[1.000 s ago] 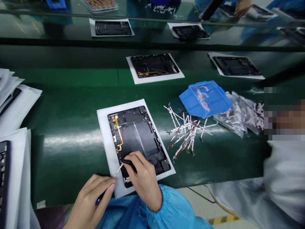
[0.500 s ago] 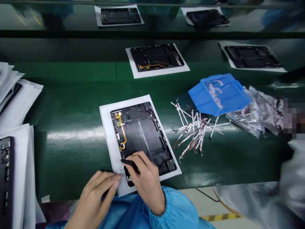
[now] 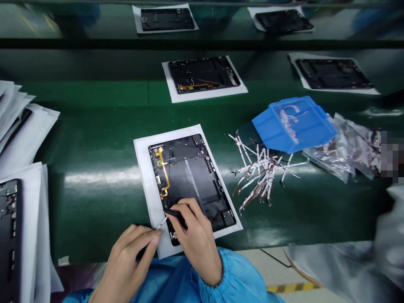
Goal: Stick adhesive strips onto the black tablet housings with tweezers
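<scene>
An opened black tablet housing (image 3: 208, 176) with an orange flex cable (image 3: 165, 174) along its left side lies on a white sheet (image 3: 143, 168). My right hand (image 3: 197, 237) is closed round a black tool, seemingly tweezers (image 3: 173, 213), over the housing's lower left edge. Just left of it, my left hand (image 3: 131, 256) pinches the end of a thin white strip cable (image 3: 161, 224) between thumb and fingers. The strip's other end reaches the tool's tip; whether the tip grips it cannot be made out.
Loose white strip cables (image 3: 263, 168) lie in a heap to the right, beside a blue bin (image 3: 296, 130) and clear plastic bags (image 3: 341, 147). More housings on sheets (image 3: 205, 75) sit farther back. Stacked sheets and housings (image 3: 31, 202) line the left. A blurred person's grey sleeve (image 3: 391, 227) is at right.
Both hands keep nearly the same pose at the housing's lower left edge. The whole view has shifted slightly; nothing has visibly been taken up or let go.
</scene>
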`<state>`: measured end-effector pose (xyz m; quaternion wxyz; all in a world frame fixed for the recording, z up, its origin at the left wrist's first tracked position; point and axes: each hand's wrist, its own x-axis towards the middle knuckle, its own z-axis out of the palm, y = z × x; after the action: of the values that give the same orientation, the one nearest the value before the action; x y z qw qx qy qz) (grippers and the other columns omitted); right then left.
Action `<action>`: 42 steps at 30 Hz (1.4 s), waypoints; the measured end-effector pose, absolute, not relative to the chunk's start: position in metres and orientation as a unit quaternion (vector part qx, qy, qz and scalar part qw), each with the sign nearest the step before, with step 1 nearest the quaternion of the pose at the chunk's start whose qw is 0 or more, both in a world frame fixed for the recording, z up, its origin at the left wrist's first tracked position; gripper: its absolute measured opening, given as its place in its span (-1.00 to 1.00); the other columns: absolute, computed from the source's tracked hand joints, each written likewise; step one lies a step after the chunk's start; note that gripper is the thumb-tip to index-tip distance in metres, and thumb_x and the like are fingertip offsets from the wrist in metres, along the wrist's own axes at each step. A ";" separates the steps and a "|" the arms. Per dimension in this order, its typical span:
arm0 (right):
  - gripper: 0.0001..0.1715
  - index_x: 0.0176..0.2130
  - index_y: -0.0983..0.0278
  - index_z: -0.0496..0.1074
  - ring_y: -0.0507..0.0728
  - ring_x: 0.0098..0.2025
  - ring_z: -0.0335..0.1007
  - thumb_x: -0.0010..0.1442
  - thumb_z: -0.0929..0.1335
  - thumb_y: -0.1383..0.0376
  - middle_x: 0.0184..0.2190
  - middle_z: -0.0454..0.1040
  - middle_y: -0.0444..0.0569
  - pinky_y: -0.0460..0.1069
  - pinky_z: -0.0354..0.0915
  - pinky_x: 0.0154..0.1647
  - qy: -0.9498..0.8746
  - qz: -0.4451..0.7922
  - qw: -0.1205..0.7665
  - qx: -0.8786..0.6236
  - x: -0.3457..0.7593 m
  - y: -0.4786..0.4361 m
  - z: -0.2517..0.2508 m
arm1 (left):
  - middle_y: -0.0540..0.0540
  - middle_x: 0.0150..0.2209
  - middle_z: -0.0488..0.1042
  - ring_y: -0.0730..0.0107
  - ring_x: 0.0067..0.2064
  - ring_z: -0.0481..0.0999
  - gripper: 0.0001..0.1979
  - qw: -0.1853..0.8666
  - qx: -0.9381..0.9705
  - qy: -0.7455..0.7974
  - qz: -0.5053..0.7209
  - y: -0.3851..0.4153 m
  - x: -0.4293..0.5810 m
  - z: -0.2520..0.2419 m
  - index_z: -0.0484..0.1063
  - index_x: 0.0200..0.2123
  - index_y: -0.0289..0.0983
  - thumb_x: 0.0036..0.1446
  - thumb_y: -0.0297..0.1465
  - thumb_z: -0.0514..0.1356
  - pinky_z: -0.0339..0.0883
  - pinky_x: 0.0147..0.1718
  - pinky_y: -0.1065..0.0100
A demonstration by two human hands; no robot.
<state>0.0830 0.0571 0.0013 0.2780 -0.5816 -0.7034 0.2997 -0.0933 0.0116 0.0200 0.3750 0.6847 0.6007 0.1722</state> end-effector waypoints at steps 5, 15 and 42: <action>-0.74 -0.19 0.24 0.47 0.11 -0.26 0.51 0.30 0.26 0.51 -0.20 0.45 0.00 -0.01 0.41 -0.20 -0.693 0.308 0.322 -0.566 0.081 0.051 -0.007 | -0.07 -0.15 0.58 0.32 -0.18 0.53 -0.72 0.395 0.679 0.593 0.176 0.010 -0.096 0.018 0.55 0.01 -0.08 0.37 -0.34 0.09 0.46 -0.18 0.33; -0.83 -0.34 0.16 0.45 0.01 -0.43 0.48 0.18 0.46 0.43 -0.45 0.53 -0.21 -0.15 0.40 -0.41 -0.536 0.547 0.467 -0.442 0.103 0.050 0.032 | 0.06 -0.45 0.50 0.51 -0.46 0.44 -0.79 0.568 0.472 0.612 0.283 0.021 -0.079 0.017 0.51 -0.13 -0.18 0.30 -0.21 0.17 0.36 -0.44 0.52; -0.83 -0.14 0.20 0.42 0.02 -0.40 0.52 0.43 0.24 0.28 -0.38 0.54 -0.11 -0.12 0.39 -0.37 -0.718 0.316 0.415 -0.462 0.095 0.060 0.011 | -0.05 -0.43 0.49 0.54 -0.50 0.37 -0.63 0.697 0.338 0.528 0.347 0.028 -0.070 0.003 0.49 -0.15 -0.28 0.23 -0.08 0.23 0.27 -0.49 0.51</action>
<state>0.0953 0.0599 0.0107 0.4145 -0.4618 -0.7178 0.3157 -0.0701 0.0282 0.0032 0.6969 0.3384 0.5283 0.3474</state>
